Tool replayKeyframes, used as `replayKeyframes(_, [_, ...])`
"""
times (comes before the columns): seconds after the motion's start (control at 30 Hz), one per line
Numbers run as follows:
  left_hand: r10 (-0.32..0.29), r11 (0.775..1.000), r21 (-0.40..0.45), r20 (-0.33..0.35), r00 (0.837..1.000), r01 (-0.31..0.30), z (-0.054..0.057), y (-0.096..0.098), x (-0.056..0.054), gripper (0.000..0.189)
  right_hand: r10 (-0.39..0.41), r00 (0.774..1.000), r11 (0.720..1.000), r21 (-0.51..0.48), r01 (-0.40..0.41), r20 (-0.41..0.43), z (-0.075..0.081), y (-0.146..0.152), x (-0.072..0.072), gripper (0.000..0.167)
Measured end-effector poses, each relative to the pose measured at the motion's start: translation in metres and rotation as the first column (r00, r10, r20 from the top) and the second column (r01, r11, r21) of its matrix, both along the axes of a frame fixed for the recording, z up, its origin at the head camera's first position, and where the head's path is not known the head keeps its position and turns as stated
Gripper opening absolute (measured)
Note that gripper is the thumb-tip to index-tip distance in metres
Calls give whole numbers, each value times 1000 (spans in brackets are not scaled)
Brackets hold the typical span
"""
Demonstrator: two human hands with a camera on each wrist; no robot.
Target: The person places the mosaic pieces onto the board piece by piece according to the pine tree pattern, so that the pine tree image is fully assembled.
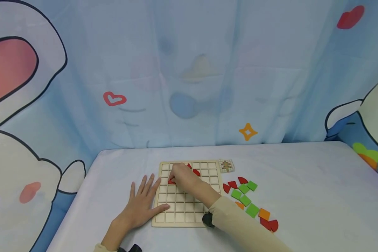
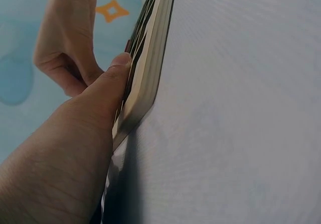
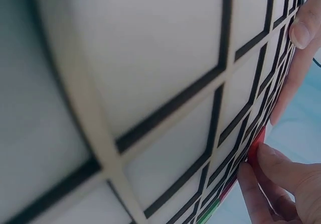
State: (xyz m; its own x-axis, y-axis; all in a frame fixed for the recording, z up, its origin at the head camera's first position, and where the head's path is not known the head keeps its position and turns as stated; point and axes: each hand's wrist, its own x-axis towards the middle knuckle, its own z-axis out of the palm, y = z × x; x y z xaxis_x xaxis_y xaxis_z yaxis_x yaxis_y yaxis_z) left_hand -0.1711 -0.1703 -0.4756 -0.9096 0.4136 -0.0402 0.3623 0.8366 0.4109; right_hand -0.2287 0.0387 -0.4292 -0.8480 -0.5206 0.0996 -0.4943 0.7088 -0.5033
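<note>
A wooden grid board lies on the table. My right hand reaches over it and pinches a red piece between thumb and fingers, right at the grid in the right wrist view. In the head view a bit of that red shows by the fingertips, at the board's left part. My left hand lies with spread, straight fingers at the board's left side, its thumb over the lower left squares. Red pieces, one with a curved edge, sit in the upper squares. The right hand hides the squares beneath it.
A small card with a tree pattern lies by the board's upper right corner. Loose red, orange and green pieces, among them a green square, are scattered right of the board. A printed blue curtain hangs behind the white-covered table.
</note>
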Motion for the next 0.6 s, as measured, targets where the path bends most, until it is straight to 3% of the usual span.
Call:
replayKeyframes(0.27, [-4,1000,4,-10,1000,4,-1,1,0,95,43,998,998,51,-40,-47,-1,1,-2,13])
replayKeyframes(0.6, [3,1000,11,-22,1000,-3,-2,-1,1,95,126,992,989,-80,-127,-21,1,19,2,19])
